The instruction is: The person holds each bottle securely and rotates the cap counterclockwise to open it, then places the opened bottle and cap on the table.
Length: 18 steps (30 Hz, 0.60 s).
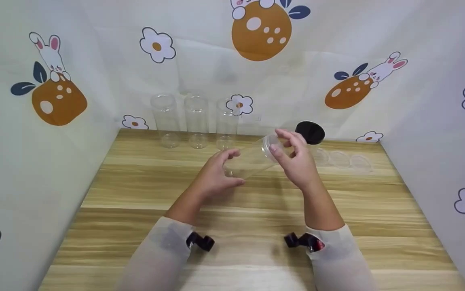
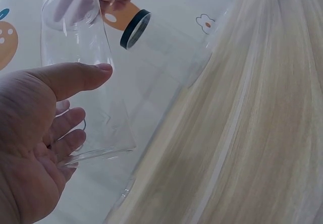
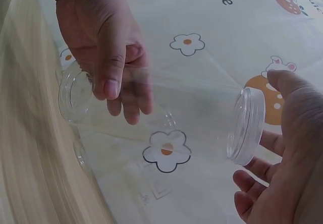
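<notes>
A clear cylindrical jar [image 1: 252, 163] is held tilted above the table, its end with the clear lid [image 1: 271, 147] up and to the right. My left hand [image 1: 218, 171] grips the jar near its base, thumb on one side and fingers on the other. In the left wrist view the thumb lies across the transparent wall. My right hand [image 1: 299, 161] is spread around the lid end. In the right wrist view its thumb [image 3: 287, 85] stands beyond the lid's upper edge, with the fingers [image 3: 247, 183] behind and below.
Three clear jars [image 1: 198, 121] stand in a row at the back left of the wooden table [image 1: 155, 194]. Behind my right hand is a clear container with a black lid [image 1: 310, 132]. Several clear discs [image 1: 361, 163] lie at the back right. Printed cloth walls [image 1: 200, 72] border the table.
</notes>
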{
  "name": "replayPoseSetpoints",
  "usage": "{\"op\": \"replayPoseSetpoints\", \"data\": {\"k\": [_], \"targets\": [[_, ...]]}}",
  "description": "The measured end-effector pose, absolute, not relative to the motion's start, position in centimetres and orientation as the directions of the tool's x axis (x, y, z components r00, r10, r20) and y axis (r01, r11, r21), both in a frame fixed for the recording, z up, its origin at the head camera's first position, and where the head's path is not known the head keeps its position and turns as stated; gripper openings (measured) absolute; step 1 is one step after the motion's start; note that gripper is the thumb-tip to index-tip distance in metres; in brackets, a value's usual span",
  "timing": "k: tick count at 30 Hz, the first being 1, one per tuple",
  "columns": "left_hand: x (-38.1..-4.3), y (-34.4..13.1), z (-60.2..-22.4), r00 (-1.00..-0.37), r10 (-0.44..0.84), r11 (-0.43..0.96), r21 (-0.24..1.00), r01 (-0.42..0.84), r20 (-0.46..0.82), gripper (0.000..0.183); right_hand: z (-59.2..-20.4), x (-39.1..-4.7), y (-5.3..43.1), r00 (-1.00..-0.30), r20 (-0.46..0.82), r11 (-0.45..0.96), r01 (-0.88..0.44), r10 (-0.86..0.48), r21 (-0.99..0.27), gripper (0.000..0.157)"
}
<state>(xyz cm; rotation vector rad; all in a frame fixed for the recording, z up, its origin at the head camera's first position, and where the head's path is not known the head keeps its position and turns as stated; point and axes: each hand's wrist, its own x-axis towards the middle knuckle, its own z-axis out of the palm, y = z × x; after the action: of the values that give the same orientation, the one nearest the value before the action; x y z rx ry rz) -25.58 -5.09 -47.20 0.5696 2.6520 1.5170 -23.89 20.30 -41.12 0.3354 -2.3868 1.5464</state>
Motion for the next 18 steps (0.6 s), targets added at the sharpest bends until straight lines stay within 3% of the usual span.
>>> {"op": "replayPoseSetpoints", "data": {"k": [6, 18], "targets": [[-25.62, -5.05, -47.23, -0.933, 0.326, 0.469, 0.831, 0.298, 0.151, 0.089, -41.10, -23.92, 20.25, -0.951, 0.309, 0.447, -0.281, -0.009, -0.850, 0.049], [-25.56, -5.12, -47.06, -0.936, 0.325, 0.459, 0.843, 0.281, 0.136, 0.090, -40.77, -23.50, 20.10, -0.914, 0.384, 0.198, -0.404, -0.134, -0.893, 0.055]]}}
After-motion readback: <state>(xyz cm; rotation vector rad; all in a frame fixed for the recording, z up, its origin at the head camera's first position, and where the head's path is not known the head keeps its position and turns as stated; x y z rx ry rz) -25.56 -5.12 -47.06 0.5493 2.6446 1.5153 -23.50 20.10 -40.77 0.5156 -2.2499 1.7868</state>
